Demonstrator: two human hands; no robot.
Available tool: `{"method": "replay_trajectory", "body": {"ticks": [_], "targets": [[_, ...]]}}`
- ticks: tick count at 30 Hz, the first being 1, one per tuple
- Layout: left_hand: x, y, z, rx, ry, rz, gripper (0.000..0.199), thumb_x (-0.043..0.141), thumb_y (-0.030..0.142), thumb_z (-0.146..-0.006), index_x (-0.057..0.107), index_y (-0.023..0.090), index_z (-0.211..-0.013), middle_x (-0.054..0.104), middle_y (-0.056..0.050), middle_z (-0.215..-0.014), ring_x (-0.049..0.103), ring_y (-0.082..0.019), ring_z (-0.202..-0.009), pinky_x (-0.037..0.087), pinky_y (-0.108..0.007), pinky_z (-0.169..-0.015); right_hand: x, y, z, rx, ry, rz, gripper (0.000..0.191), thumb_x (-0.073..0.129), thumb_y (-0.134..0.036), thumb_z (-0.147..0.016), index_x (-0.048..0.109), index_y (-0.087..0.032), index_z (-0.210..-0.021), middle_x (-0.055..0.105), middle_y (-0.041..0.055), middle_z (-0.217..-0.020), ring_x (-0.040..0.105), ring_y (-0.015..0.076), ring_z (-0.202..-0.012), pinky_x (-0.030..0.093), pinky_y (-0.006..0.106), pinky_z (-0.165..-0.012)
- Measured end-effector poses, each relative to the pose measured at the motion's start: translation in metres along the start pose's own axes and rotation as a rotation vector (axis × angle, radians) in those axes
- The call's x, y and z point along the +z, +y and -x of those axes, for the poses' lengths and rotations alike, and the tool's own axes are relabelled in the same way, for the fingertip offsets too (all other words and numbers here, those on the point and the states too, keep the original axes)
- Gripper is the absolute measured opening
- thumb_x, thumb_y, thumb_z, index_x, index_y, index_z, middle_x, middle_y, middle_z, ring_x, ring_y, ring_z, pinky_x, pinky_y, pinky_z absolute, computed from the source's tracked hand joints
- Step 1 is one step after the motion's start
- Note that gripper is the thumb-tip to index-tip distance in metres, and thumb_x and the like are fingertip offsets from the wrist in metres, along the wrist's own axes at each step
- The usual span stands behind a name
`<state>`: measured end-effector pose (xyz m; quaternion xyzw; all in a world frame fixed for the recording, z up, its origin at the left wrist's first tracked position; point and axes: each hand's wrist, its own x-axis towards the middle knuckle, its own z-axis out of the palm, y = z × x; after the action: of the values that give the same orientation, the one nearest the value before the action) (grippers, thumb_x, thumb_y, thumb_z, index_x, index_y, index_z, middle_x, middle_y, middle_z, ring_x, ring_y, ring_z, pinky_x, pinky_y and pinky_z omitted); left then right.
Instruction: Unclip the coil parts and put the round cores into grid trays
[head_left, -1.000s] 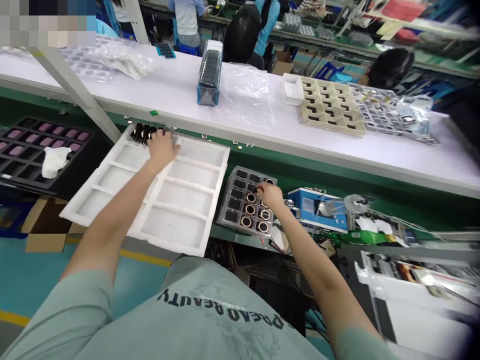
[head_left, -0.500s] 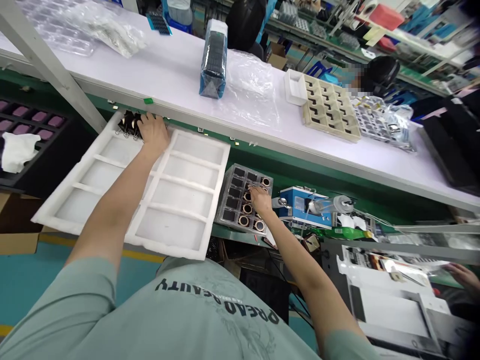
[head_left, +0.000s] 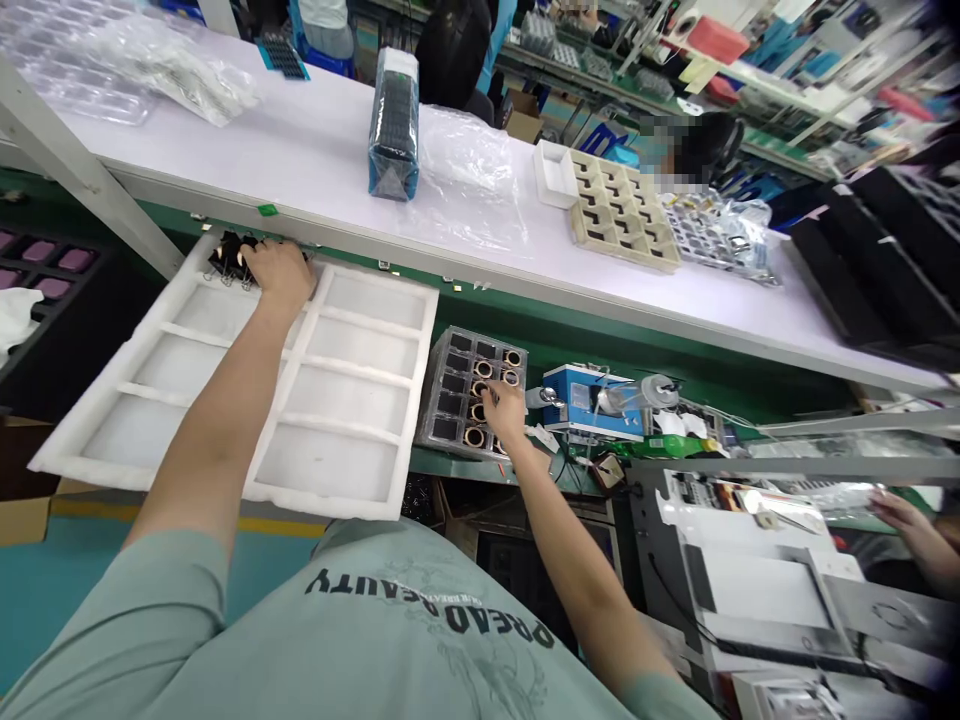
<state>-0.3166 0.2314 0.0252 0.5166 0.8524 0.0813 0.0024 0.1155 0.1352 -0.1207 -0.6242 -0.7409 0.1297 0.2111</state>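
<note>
My left hand (head_left: 281, 275) is at the far left compartment of a white foam-framed tray (head_left: 365, 370). Its fingers curl over a cluster of black parts with thin wire loops that look like binder clips (head_left: 231, 258); the palm side is hidden. To the right, a stack of clear plastic trays (head_left: 433, 405) has square pockets, some holding dark round parts with gold-coloured rims (head_left: 474, 436). My right hand (head_left: 506, 412) reaches into the top one, fingers bent together at a pocket in the middle. What lies between those fingertips is too small to make out.
A white shelf (head_left: 315, 140) runs above, carrying a wrapped black stack (head_left: 394, 125) and a beige divided tray (head_left: 626, 215). Right of the clear trays stands a blue device (head_left: 581, 400). A slanted metal post (head_left: 90, 180) rises at left. Another person's hand (head_left: 896, 510) is at far right.
The view has shifted, so most things appear further left. My right hand has moved slightly down within the clear tray, its fingers drawn closer together. My left hand stays at the black clips.
</note>
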Motion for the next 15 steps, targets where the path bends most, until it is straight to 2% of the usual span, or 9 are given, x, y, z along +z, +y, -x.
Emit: {"method": "replay_trajectory", "body": {"ticks": [3, 6, 9, 12, 15], "targets": [[0.001, 0.004, -0.002, -0.027, 0.012, -0.015, 0.05, 0.049, 0.041, -0.099, 0.057, -0.006, -0.116, 0.052, -0.023, -0.133, 0.045, -0.031, -0.12, 0.021, -0.048, -0.108, -0.002, -0.009, 0.058, 0.069, 0.081, -0.155, 0.036, 0.045, -0.034, -0.093, 0.074, -0.014, -0.103, 0.075, 0.0153, -0.106, 0.067, 0.0279, -0.101, 0.049, 0.045, -0.096], [-0.004, 0.008, 0.004, -0.035, 0.079, 0.005, 0.047, 0.049, 0.037, -0.094, 0.062, -0.003, -0.114, 0.054, -0.029, -0.129, 0.051, -0.037, -0.116, 0.026, -0.049, -0.104, 0.0, -0.019, 0.119, 0.127, 0.13, -0.312, 0.036, 0.05, -0.042, -0.09, 0.075, -0.018, -0.097, 0.076, 0.0131, -0.101, 0.069, 0.0291, -0.096, 0.053, 0.047, -0.09], [-0.015, 0.01, 0.016, 0.001, 0.126, 0.031, 0.046, 0.047, 0.035, -0.09, 0.064, 0.0, -0.114, 0.055, -0.034, -0.126, 0.054, -0.043, -0.113, 0.027, -0.053, -0.101, 0.0, -0.021, 0.162, 0.217, 0.159, -0.42, 0.033, 0.052, -0.046, -0.088, 0.076, -0.022, -0.09, 0.077, 0.0097, -0.096, 0.071, 0.0291, -0.094, 0.053, 0.05, -0.091], [-0.028, 0.012, 0.036, 0.151, 0.098, 0.035, 0.041, 0.048, 0.032, -0.088, 0.066, 0.003, -0.111, 0.057, -0.033, -0.124, 0.053, -0.044, -0.117, 0.025, -0.056, -0.102, -0.008, -0.016, 0.176, 0.296, 0.161, -0.485, 0.035, 0.056, -0.049, -0.084, 0.077, -0.021, -0.087, 0.078, 0.0106, -0.094, 0.072, 0.0308, -0.093, 0.054, 0.053, -0.089], [-0.04, 0.02, 0.073, 0.304, 0.069, 0.13, 0.031, 0.055, 0.03, -0.086, 0.068, 0.01, -0.105, 0.057, -0.027, -0.131, 0.05, -0.041, -0.124, 0.024, -0.055, -0.107, -0.025, -0.02, 0.164, 0.309, 0.135, -0.559, 0.038, 0.057, -0.052, -0.082, 0.077, -0.02, -0.087, 0.077, 0.0123, -0.094, 0.072, 0.0316, -0.092, 0.055, 0.053, -0.087]]}}
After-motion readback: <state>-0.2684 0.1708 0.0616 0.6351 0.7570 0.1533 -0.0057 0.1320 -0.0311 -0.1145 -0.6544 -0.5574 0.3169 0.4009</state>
